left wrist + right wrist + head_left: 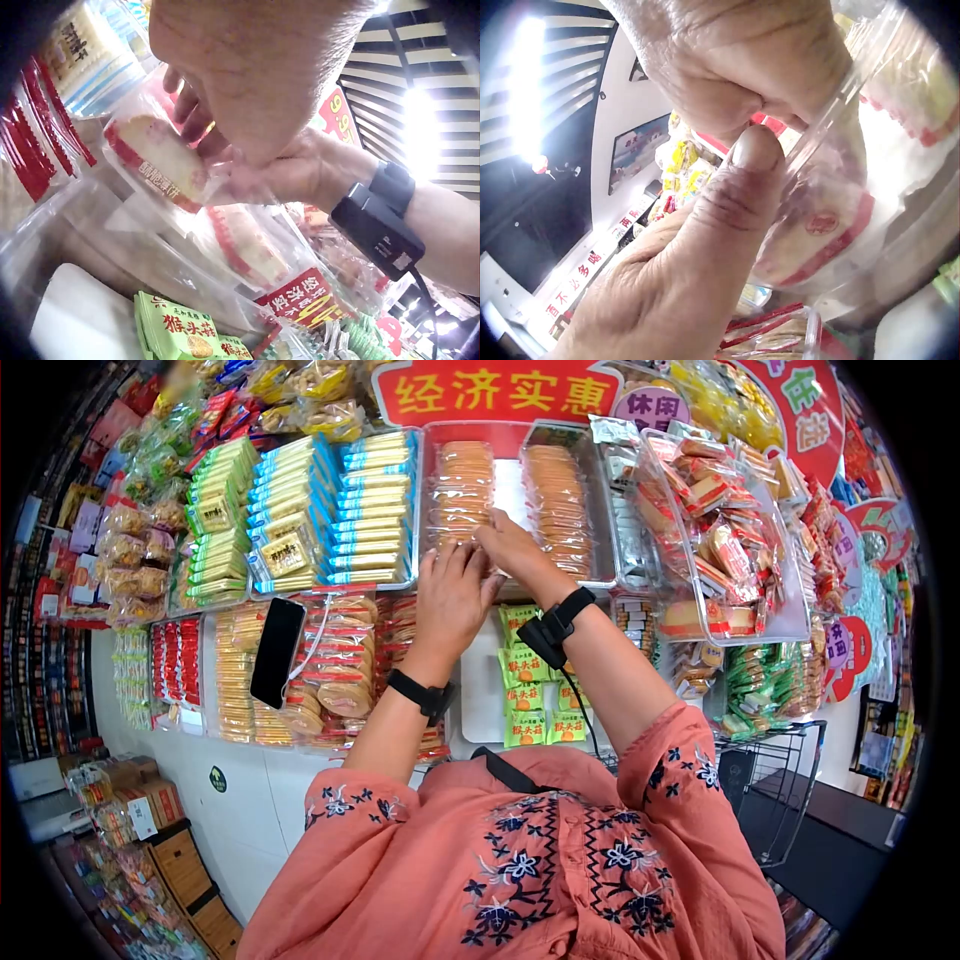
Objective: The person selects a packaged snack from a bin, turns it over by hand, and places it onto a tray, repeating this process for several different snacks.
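Wrapped flat biscuits (465, 482) stand in a row in a clear plastic bin (424, 470). Over the near end of this row lies my left hand (450, 598), its fingers reaching in past the front wall. My right hand (517, 552) comes in from the right, bent at the knuckles, its fingertips close to the left fingers at the same row. The left wrist view shows a wrapped biscuit (154, 161) with a red band right beside the fingers. I cannot tell whether the right fingers, partly hidden, grip a packet.
A second biscuit row (558, 500) stands to the right. Blue-wrapped packets (375, 510) fill the bin to the left. Green packets (525, 670) lie below in front. A black phone (278, 652) hangs over the lower bins. A tilted clear bin (790, 595) holds red-wrapped snacks.
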Action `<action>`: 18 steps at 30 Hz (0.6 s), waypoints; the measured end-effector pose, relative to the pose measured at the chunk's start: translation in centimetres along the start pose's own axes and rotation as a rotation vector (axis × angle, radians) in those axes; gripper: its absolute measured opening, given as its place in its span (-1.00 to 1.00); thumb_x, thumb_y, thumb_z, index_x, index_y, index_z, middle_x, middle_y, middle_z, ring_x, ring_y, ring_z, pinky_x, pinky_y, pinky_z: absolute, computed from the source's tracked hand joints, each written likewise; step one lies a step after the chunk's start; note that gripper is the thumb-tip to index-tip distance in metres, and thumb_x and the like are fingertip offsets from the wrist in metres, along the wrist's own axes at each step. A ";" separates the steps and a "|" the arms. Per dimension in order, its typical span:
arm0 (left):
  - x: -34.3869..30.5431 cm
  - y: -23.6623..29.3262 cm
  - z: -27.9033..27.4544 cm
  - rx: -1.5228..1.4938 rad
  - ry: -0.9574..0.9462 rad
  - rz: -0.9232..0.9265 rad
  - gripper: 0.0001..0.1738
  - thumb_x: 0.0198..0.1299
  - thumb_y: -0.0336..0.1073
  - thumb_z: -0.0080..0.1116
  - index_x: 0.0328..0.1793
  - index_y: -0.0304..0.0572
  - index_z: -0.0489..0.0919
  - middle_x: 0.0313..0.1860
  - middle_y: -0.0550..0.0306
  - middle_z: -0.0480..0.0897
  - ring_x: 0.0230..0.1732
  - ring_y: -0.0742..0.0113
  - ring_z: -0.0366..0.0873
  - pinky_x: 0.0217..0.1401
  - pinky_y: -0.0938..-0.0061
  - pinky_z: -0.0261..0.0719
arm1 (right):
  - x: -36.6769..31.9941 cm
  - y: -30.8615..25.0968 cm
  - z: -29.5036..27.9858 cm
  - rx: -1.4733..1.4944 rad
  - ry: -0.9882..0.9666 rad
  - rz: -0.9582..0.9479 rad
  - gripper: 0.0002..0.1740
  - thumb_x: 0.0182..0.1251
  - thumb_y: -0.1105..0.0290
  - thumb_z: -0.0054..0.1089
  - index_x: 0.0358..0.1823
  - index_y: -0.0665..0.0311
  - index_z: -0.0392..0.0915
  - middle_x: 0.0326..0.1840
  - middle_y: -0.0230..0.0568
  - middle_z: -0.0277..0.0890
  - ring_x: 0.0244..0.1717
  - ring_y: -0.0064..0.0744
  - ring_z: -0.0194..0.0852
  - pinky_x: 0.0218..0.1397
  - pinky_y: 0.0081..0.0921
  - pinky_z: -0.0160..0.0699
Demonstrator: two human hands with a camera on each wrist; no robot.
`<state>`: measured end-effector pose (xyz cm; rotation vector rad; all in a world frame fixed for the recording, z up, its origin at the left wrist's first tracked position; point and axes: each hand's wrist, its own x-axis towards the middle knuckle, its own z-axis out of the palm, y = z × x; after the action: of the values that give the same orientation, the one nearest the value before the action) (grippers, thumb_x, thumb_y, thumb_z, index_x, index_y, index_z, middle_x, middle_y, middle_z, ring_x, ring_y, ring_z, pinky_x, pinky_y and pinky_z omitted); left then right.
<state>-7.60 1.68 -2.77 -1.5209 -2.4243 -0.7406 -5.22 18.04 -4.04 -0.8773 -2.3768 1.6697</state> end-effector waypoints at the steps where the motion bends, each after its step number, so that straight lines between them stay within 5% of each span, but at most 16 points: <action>1: 0.0 0.1 0.0 -0.008 0.009 0.001 -0.49 0.40 -0.03 0.13 0.28 -0.26 0.57 0.31 -0.08 0.56 0.43 -0.07 0.38 0.48 0.01 0.21 | 0.1 0.3 0.0 0.023 -0.012 -0.017 -0.34 0.36 0.17 0.00 0.34 0.56 0.33 0.07 0.22 0.59 0.05 -0.11 0.58 0.19 -0.28 0.50; 5: -0.2 -0.1 0.2 -0.007 0.037 -0.004 -0.52 0.39 -0.04 0.14 0.23 -0.26 0.60 0.30 -0.08 0.56 0.42 -0.05 0.39 0.48 0.01 0.21 | -1.3 -2.0 -1.6 0.075 -0.121 0.080 -0.24 0.35 0.15 0.04 0.45 0.56 0.25 0.26 0.31 0.50 0.26 -0.03 0.51 0.35 -0.25 0.40; 8: -0.1 0.0 0.1 -0.012 0.042 -0.005 -0.53 0.38 -0.04 0.15 0.20 -0.28 0.61 0.29 -0.09 0.57 0.41 -0.05 0.41 0.48 0.01 0.21 | -1.1 -2.7 -1.3 -0.024 0.096 0.026 -0.15 0.35 0.13 0.06 0.53 0.58 0.13 0.43 0.41 0.35 0.47 0.06 0.34 0.50 -0.25 0.26; 11: 0.0 0.0 -0.1 -0.030 0.051 -0.005 -0.53 0.38 -0.04 0.16 0.18 -0.28 0.62 0.27 -0.11 0.58 0.40 -0.06 0.42 0.47 0.01 0.21 | 0.7 -2.5 -1.7 -0.024 0.075 0.022 -0.10 0.36 0.11 0.05 0.57 0.59 0.05 0.52 0.46 0.21 0.59 0.11 0.17 0.58 -0.26 0.13; 18: 0.0 0.0 0.2 0.001 0.063 -0.002 -0.53 0.37 -0.04 0.17 0.18 -0.28 0.62 0.26 -0.10 0.59 0.39 -0.04 0.43 0.48 0.00 0.21 | 3.8 0.7 -0.3 0.065 -0.024 -0.011 -0.19 0.37 0.22 0.10 0.53 0.54 0.10 0.33 0.09 0.44 0.28 -0.26 0.39 0.39 -0.44 0.32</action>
<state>-7.59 1.80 -2.97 -1.4725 -2.3802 -0.7762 -8.03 20.37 -5.42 -0.8370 -2.3236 1.7522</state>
